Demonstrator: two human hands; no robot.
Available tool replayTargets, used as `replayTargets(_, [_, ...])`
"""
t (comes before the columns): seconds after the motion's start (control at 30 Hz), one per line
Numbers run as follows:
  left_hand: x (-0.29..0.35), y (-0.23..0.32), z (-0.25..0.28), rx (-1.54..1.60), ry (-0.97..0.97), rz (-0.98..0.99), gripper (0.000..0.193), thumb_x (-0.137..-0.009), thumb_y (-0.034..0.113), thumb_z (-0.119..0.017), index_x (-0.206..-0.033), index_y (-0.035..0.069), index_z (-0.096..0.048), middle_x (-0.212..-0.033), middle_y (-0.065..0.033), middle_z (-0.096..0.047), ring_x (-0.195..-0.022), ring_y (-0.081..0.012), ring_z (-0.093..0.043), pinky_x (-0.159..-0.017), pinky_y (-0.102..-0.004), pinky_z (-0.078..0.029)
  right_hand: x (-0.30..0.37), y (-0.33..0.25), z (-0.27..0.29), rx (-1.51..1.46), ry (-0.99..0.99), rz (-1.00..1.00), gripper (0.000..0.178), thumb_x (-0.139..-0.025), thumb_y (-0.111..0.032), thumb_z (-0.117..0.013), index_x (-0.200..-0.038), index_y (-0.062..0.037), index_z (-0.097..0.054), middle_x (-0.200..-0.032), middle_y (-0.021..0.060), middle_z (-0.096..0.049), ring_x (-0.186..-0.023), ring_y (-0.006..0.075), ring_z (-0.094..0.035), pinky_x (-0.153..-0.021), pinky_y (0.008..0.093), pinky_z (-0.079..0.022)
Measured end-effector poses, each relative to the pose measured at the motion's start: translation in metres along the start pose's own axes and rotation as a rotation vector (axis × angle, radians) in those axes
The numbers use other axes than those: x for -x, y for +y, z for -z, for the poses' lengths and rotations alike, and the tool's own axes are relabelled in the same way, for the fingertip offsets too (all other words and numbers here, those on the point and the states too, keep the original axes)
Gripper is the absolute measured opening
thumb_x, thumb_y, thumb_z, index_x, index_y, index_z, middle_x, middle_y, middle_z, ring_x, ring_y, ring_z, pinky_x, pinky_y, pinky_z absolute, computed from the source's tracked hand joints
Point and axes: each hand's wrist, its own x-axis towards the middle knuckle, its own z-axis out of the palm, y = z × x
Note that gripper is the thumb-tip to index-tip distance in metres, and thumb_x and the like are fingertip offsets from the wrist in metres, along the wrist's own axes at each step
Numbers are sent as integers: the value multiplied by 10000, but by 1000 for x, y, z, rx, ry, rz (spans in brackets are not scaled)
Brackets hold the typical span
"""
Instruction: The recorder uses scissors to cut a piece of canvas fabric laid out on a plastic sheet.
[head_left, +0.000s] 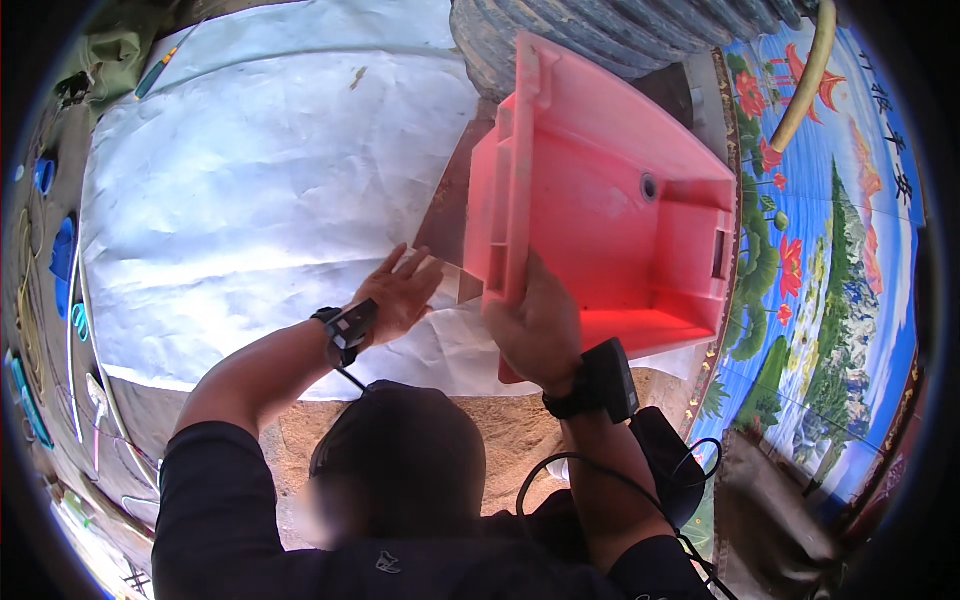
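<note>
A red plastic bin (600,220) stands tilted right of the middle, its hollow inside and a small round dark hole in view. My right hand (538,325) is wrapped over the near end of the bin's left rim, the fingertips partly hidden behind it. To the left of the bin, my left hand (402,295) hovers over or rests on a creased white sheet (260,180); I cannot tell which. Its fingers are spread and hold nothing. Between the sheet and the bin shows a flat brown panel (448,215). Both wrists carry black strapped devices.
Behind the bin lies a grey ribbed piece (610,35). A bright landscape picture sheet (800,290) covers the right side, with a curved tan pole (808,75) over it. A screwdriver (155,75) rests at the far left. Brown granular material (530,420) lies in front.
</note>
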Motion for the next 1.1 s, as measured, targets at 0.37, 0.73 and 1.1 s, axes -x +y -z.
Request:
replayTargets(0.37, [-75,12,24,96,199,419,853,-721,442,-729,-1388,46,-374,-1482,-284,-219,-1369,-514,-175,-1079,-632,-205,1,3,-3,-5,42,56,357,-790,-108,-588,-1132,-38,-514,-966,201,-604,-891,379,-618,-753,427,-502])
replayTargets(0.73, [-71,-14,16,-8,290,494,732,-747,349,-663,-1325,-16,-400,-1451,-264,-276,-1322,-491,-261,-1038,-578,-291,-4,6,9,3,-16,8,421,-728,-71,-563,-1145,-44,-513,-950,166,-580,-894,336,-588,-795,415,-474])
replayTargets(1.1, [42,-13,75,-146,43,819,808,-721,321,-749,-1350,-40,-393,-1442,-240,-301,-1351,-447,-245,-1079,-535,-279,0,29,16,80,-98,-91,689,-763,-229,-572,-1362,12,-333,-1100,252,-569,-988,409,-585,-855,469,-485])
